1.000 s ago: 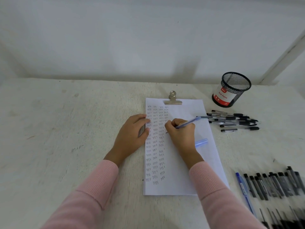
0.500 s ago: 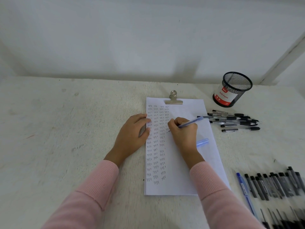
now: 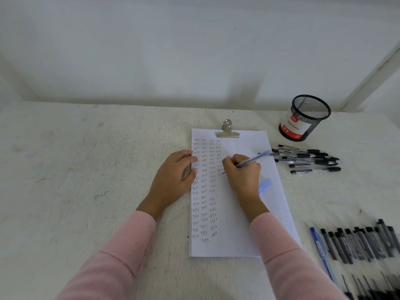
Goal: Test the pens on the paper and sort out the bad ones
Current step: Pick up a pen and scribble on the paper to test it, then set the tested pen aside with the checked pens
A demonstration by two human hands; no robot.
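A white paper (image 3: 236,224) lies clipped under a metal clip (image 3: 227,132), with columns of small "test" words down its left half. My right hand (image 3: 243,175) grips a pale blue pen (image 3: 254,159) with its tip on the paper beside the fourth column. A blue cap (image 3: 264,185) sticks out below that hand. My left hand (image 3: 173,180) rests flat on the paper's left edge, fingers straight. A pile of black-and-clear pens (image 3: 307,159) lies right of the paper.
A black mesh pen cup (image 3: 304,119) stands at the back right. Several dark pens (image 3: 363,243) and one blue pen (image 3: 320,252) lie in a row at the lower right. A wall runs along the back of the white table (image 3: 86,169).
My right hand with the blue pen has shifted slightly right and up along the written column. The left hand has stayed in place.
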